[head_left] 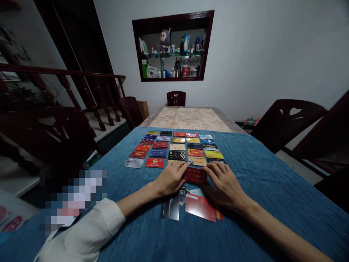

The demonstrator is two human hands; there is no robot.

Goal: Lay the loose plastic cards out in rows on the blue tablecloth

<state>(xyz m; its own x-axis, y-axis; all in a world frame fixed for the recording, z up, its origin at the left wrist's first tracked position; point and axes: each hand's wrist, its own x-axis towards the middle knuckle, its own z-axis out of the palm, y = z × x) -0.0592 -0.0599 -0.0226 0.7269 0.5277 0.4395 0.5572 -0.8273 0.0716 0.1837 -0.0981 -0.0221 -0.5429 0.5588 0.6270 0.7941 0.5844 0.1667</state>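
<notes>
Between my two hands is a dark red card (195,175), gripped at its left edge by my left hand (172,177) and at its right edge by my right hand (225,182). Just beyond it lies an orange-beige card (197,161), part of a grid of several colourful plastic cards in columns. Closer to me, loose cards overlap in a pile: a bright red card (201,206) and a black card (170,208) show most, with others partly hidden beneath my hands. The fingertips' undersides are out of sight.
A blue cloth (256,218) covers the near part of the table; the far end shows a patterned top (188,118). Dark wooden chairs stand around, one at right (286,120). A wall niche (173,45) holds bottles and a plush toy. A blurred patch covers something at left.
</notes>
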